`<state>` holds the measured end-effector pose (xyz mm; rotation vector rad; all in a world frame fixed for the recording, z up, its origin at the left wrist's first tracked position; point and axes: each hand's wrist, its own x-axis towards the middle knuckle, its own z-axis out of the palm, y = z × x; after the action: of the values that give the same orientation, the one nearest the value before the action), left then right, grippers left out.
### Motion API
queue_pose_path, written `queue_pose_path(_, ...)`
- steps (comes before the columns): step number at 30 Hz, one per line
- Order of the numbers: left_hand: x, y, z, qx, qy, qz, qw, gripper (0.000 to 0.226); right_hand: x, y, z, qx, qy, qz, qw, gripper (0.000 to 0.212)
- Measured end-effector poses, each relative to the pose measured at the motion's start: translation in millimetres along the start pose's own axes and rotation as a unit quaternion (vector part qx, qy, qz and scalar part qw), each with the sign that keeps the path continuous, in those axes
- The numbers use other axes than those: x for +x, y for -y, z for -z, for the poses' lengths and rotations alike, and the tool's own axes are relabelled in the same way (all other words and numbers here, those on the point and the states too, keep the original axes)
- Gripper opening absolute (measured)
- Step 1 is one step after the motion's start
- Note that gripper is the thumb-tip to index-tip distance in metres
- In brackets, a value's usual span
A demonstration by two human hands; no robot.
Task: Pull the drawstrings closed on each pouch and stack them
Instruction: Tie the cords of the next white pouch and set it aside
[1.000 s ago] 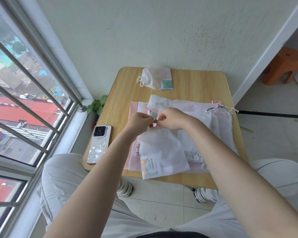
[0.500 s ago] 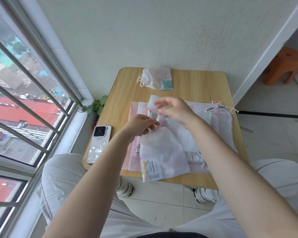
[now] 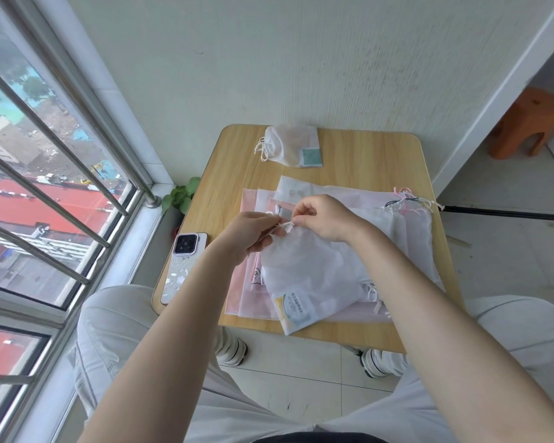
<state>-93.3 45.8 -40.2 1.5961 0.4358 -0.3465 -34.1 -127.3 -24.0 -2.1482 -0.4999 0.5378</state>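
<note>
A white translucent pouch (image 3: 307,276) with a printed label at its lower corner lies on top of a pile of white and pink pouches (image 3: 406,231) in the middle of the wooden table (image 3: 365,155). My left hand (image 3: 250,235) grips the gathered mouth of the top pouch. My right hand (image 3: 323,219) pinches its white drawstring (image 3: 284,223), pulled taut between both hands. Another white pouch (image 3: 288,148), cinched with its cords trailing left, lies apart at the table's far edge.
A phone (image 3: 183,266) in a patterned case lies at the table's left edge. A small green plant (image 3: 181,196) sits by the window bars on the left. An orange stool (image 3: 525,123) stands on the floor at the right. My knees flank the table's near edge.
My right hand had lifted away toward the far side half a second ago; it has come back next to my left hand and now pinches the drawstring. The pouch mouth looks more bunched.
</note>
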Motion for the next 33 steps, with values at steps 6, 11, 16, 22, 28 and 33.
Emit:
queue_pose_path(6,-1.3,3.2,-5.7,0.044,-0.035,-0.047,0.997,0.010,-7.9,7.1,0.6,0.078,0.037,-0.024,0.996,0.011)
queue_pose_path(11,0.0,-0.8,-13.3,0.079,-0.083,-0.077,0.990,0.017,-7.8,12.6,-8.0,0.059,0.016,-0.009,0.998,0.023)
queue_pose_path(16,-1.5,-1.2,-12.4,0.077,-0.118,-0.081,0.987,0.016,-9.2,18.6,-7.8,0.020,-0.012,0.003,1.000,0.024)
queue_pose_path(22,-8.3,-7.1,-9.9,0.051,-0.111,-0.071,0.990,0.027,-7.6,14.5,-10.2,-0.005,-0.062,0.004,0.998,0.018)
queue_pose_path(28,-10.8,-9.3,-7.9,0.124,-0.061,-0.066,0.988,0.022,-9.0,16.7,-8.8,-0.001,-0.071,0.003,0.997,0.009)
queue_pose_path(33,-10.4,-11.4,-11.7,0.119,-0.117,-0.098,0.981,0.009,-12.5,22.6,-4.8,-0.079,-0.019,0.021,0.996,0.013)
